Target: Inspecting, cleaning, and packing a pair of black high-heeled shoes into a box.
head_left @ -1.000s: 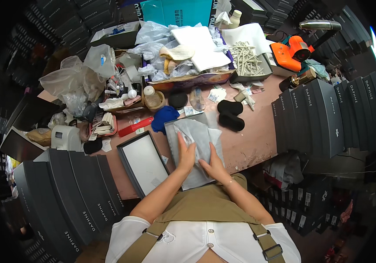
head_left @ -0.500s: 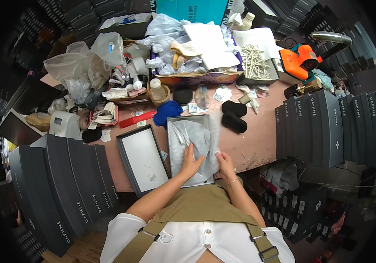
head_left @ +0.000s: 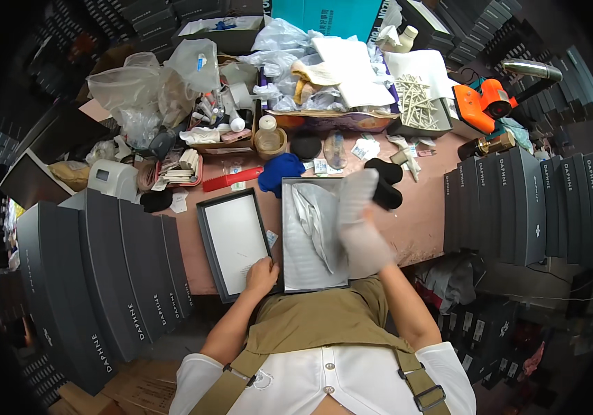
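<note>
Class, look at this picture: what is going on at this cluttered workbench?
A person at a pink table is packing an open grey box lined with pale wrapping paper. The left hand rests at the box's near corner, beside the box lid. The right hand, blurred, holds a pale object over the box.

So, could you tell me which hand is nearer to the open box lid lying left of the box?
Left. The left hand rests at the lid's lower right corner; the right hand is blurred above the box.
</note>
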A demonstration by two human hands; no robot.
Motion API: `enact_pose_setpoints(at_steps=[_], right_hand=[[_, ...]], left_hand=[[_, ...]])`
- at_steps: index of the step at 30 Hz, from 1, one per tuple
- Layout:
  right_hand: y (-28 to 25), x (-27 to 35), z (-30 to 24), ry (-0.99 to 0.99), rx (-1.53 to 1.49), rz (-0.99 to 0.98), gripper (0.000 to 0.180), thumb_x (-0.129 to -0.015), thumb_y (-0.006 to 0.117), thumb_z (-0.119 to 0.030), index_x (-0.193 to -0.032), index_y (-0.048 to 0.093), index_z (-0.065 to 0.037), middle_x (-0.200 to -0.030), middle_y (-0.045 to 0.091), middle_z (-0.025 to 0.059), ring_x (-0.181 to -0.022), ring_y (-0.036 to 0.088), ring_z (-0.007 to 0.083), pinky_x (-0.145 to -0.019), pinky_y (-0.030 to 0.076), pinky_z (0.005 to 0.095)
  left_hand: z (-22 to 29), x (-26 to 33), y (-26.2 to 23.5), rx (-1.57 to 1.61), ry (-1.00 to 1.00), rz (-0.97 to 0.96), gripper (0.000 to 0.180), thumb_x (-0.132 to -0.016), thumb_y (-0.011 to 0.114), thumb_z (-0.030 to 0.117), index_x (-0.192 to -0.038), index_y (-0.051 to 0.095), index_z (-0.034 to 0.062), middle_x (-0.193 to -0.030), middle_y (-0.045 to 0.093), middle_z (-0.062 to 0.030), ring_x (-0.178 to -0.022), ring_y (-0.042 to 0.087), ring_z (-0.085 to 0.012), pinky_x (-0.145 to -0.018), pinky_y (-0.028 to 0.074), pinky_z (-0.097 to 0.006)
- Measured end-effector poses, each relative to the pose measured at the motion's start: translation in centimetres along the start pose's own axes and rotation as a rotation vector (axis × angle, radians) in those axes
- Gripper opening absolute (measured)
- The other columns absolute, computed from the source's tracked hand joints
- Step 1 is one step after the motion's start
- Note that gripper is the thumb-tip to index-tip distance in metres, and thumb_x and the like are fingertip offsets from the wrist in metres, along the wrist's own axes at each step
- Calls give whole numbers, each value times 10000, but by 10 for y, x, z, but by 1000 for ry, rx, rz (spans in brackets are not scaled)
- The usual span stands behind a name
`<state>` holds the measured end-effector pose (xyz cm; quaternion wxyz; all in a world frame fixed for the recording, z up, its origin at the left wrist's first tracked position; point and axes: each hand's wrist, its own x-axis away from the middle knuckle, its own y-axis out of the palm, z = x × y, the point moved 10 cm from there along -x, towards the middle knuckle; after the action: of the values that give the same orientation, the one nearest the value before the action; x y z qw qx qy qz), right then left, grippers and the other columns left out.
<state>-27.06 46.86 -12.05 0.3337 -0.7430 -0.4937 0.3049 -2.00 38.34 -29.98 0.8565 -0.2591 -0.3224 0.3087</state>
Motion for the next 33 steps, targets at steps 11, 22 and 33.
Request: enact_pose_setpoints(at_steps=[11,22,33], right_hand=[[39,15,8,270,-801,40,593,-936,524,-409,-1373,404,-26,-1437,380,182,-1380,289,286,-1131,202,373],[54,59,61,579,-473,82,508,-862,624,-403,-1165,599,5,-1005,644,226,-924,614,326,-824,476,378],[80,72,101,627,-486,164,594,-850,615,-484,-1187,590,4,-974,665,165,-872,635,227,-776,495,328]], left_hand=[[153,78,-141,1119,199,-116,210,-926,475,139,-859,572,-35,-740,552,-6,-673,471,-51,-598,401,-229],[77,13,-28,501,197,154,598,-935,550,223,-1378,308,-98,-1350,425,-267,-1247,441,-311,-1037,349,-367],[48,-18,15,556,-74,83,553,-927,524,420,-1195,558,-62,-1102,623,-168,-999,588,-244,-882,451,-347]])
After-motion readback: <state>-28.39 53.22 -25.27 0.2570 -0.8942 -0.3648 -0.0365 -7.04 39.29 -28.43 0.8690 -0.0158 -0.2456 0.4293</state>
